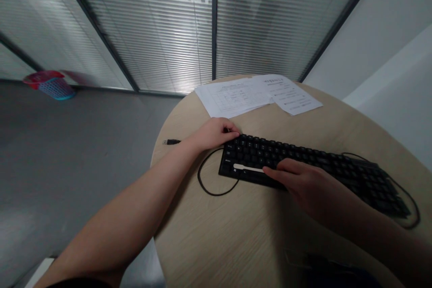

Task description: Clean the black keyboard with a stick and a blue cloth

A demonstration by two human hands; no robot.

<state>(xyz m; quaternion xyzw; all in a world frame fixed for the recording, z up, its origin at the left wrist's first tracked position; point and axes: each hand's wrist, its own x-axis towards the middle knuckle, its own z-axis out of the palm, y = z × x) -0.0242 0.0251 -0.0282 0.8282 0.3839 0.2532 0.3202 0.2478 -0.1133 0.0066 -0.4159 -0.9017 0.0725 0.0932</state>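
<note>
Bare R hand (pixel 300 181), grip narrow, pinches a slim, flat white stick (pixel 249 168) over the near-L end of a long black plastic keyboard (pixel 286 149) on the curved pale-wood bench (pixel 216 238); bare L hand (pixel 218 131) grips kbd's far-L corner. Prob. best: light pressure, shallow angle, corner braced.

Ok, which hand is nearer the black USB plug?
Left: the left hand is right of the USB plug, at a corner of the black keyboard. The right hand, holding a flat white stick, is farther right.
</note>
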